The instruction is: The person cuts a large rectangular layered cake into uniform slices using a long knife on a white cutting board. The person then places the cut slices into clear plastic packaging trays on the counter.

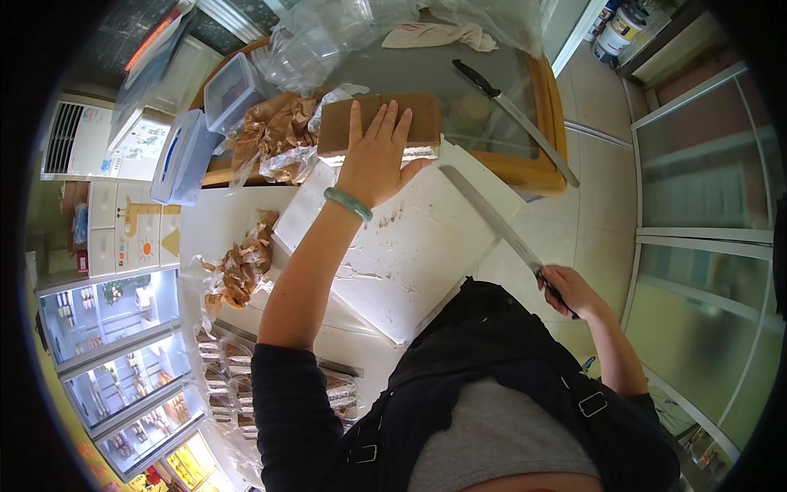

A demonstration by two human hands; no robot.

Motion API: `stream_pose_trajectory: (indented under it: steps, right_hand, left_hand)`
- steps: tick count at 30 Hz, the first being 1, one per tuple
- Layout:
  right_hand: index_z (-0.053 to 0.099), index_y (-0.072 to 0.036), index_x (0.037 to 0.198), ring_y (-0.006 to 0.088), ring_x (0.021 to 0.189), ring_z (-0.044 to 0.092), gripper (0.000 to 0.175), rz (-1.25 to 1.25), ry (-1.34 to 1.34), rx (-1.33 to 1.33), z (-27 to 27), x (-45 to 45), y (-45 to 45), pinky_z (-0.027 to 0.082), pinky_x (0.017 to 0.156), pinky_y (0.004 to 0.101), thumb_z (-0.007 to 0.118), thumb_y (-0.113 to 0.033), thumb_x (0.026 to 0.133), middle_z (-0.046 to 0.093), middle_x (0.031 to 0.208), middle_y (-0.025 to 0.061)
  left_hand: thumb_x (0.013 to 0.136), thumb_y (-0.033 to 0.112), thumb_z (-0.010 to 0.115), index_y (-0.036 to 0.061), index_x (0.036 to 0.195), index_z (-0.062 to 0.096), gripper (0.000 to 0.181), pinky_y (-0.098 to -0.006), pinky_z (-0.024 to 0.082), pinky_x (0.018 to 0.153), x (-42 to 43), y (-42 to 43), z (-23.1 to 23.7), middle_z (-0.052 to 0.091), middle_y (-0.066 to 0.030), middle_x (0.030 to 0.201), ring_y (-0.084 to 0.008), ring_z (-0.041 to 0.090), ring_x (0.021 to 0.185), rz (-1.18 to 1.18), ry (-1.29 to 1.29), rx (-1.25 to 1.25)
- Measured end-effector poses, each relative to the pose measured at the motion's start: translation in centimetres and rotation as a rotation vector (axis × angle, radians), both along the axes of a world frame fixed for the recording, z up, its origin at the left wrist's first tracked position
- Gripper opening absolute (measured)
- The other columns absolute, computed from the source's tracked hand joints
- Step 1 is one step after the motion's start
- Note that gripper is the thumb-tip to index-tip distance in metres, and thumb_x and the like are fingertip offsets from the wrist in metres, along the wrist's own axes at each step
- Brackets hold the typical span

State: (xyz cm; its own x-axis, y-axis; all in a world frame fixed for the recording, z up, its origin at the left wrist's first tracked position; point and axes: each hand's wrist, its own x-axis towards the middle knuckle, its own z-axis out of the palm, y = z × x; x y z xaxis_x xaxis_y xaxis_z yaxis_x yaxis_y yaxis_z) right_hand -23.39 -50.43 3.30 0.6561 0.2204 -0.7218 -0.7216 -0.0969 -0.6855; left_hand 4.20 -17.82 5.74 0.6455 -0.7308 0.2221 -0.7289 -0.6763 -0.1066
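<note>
My left hand (pixel 377 147) lies flat on top of a brown layered cake block (pixel 424 114), fingers spread and pointing away from me. A pale cream layer shows along the block's near side. The block sits at the far end of a white board (pixel 406 264), which carries crumbs and cream smears. In my right hand (pixel 569 289) is the dark handle of a long knife (pixel 492 215). Its blade slants up and left, with the tip near the block's right front corner, apart from the cake. A green bangle (pixel 348 204) circles my left wrist.
A second long knife (pixel 522 117) lies on the wood-edged glass table (pixel 547 111), its blade overhanging the right edge. Crumpled brown paper (pixel 270 132), plastic tubs (pixel 232 92) and a cloth (pixel 436 37) are nearby. Wrapped cake slices (pixel 227 381) lie at lower left. Glass-door panels (pixel 701 246) stand right.
</note>
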Motion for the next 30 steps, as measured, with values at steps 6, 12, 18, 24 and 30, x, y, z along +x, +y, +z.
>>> stream_pose_trajectory:
  steps: [6,12,18,24,30]
  right_hand:
    - [0.053,-0.006,0.089,0.0071,0.036,0.038,0.039,-0.004,-0.090,0.055,-1.5,6.5,3.5,0.032,0.037,0.0245,0.042,-0.038,0.108,0.046,0.052,-0.0010]
    - [0.052,-0.007,0.087,0.0066,0.037,0.038,0.036,-0.064,-0.158,0.116,-2.6,5.2,4.6,0.033,0.036,0.0238,0.043,-0.033,0.108,0.046,0.053,-0.0010]
    - [0.053,-0.007,0.086,0.0065,0.039,0.041,0.034,-0.074,-0.142,0.051,-1.7,1.4,3.6,0.034,0.037,0.0237,0.043,-0.031,0.108,0.047,0.054,-0.0011]
    - [0.056,-0.007,0.088,0.0059,0.045,0.044,0.032,0.088,-0.085,0.055,-1.4,-3.6,2.3,0.037,0.041,0.0229,0.049,-0.032,0.108,0.048,0.057,-0.0033]
    - [0.063,-0.005,0.096,0.0063,0.047,0.044,0.029,0.201,-0.323,0.006,-4.3,-3.7,3.9,0.038,0.047,0.0234,0.050,-0.029,0.108,0.047,0.057,-0.0036]
  left_hand:
    - [0.101,0.055,0.045,-0.0028,0.148,0.040,0.075,-0.0609,0.003,0.122,0.5,-0.5,-0.1,0.044,-0.0245,0.150,-0.0336,0.041,0.143,0.011,-0.009,0.051]
    - [0.095,0.053,0.056,-0.0029,0.148,0.040,0.078,-0.0622,0.006,0.121,-0.5,-0.3,0.0,0.043,-0.0240,0.151,-0.0358,0.040,0.143,-0.032,0.022,-0.095]
    - [0.090,0.055,0.063,-0.0020,0.151,0.036,0.087,-0.0643,0.002,0.119,-4.9,-0.6,1.2,0.036,-0.0220,0.157,-0.0351,0.035,0.147,-0.011,0.072,-0.220]
    - [0.085,0.052,0.068,-0.0010,0.154,0.032,0.094,-0.0671,-0.005,0.116,-15.1,1.5,3.3,0.030,-0.0217,0.161,-0.0352,0.029,0.150,0.206,0.186,-0.186]
    - [0.087,0.053,0.066,-0.0029,0.152,0.034,0.091,-0.0673,-0.007,0.116,-19.6,3.5,0.1,0.032,-0.0229,0.160,-0.0355,0.029,0.150,0.422,0.250,-0.173]
